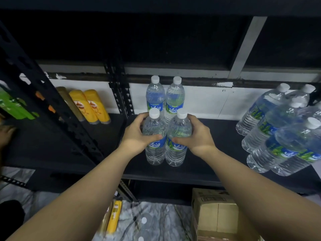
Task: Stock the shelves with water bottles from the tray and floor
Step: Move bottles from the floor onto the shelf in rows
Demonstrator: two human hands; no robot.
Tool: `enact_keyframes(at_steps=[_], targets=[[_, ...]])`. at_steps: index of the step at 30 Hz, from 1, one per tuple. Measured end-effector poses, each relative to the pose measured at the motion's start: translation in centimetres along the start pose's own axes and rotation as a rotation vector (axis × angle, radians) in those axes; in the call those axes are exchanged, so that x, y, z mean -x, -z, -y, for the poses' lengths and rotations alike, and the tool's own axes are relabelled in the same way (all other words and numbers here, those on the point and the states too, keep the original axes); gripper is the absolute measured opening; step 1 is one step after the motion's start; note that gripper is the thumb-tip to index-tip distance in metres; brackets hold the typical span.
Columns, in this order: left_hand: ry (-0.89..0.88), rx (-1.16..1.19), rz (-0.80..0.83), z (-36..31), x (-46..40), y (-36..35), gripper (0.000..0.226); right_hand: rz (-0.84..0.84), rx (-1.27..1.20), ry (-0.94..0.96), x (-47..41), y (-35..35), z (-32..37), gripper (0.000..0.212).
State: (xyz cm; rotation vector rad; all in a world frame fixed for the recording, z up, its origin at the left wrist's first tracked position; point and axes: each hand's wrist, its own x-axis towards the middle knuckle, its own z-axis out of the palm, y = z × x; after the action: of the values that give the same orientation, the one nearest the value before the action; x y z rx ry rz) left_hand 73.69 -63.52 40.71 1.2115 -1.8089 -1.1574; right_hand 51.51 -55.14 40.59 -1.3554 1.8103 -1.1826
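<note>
Head view: left hand [137, 134] wrapped round the front left bottle [155, 136], right hand [196, 136] wrapped round the front right bottle [178, 138], fingers [139, 119] curled about the upper bodies just above the blue labels. Both bottles upright, side by side and touching, bases on or just over the black shelf [208, 150]; hard to tell which from this angle. Directly behind, two more bottles [165, 96] standing against the white back wall. Over to the right, a cluster of bottles [281, 131] already on the same shelf, well apart from the middle group. Wide bare stretch between the two groups, so plenty of room left to fill. Down on the floor [156, 221], what look like more bottle caps [144, 220], dim and blurred, beside a cardboard box [215, 211]. Judged roughly midway: several bottles shelved, two being placed, probably more waiting below.
</note>
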Motion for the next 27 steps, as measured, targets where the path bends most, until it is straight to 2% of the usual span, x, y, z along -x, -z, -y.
enact_keyframes(at_steps=[4, 15, 25, 27], targets=[[-0.051, -0.003, 0.016, 0.1, -2.5, 0.6, 0.082, -0.010, -0.019, 0.027, -2.3, -0.4, 0.2, 0.081], [-0.058, 0.003, 0.045, 0.3, -8.9, 1.3, 0.085, -0.039, 0.049, 0.051, -8.6, -1.1, 0.1, 0.086], [-0.069, -0.049, 0.038, 0.4, -8.5, 0.9, 0.082, -0.018, 0.156, 0.048, -8.9, -0.9, -0.6, 0.094], [-0.069, -0.062, 0.035, 0.3, -8.3, 0.8, 0.078, -0.004, 0.147, 0.045, -8.9, -0.7, -0.5, 0.089]])
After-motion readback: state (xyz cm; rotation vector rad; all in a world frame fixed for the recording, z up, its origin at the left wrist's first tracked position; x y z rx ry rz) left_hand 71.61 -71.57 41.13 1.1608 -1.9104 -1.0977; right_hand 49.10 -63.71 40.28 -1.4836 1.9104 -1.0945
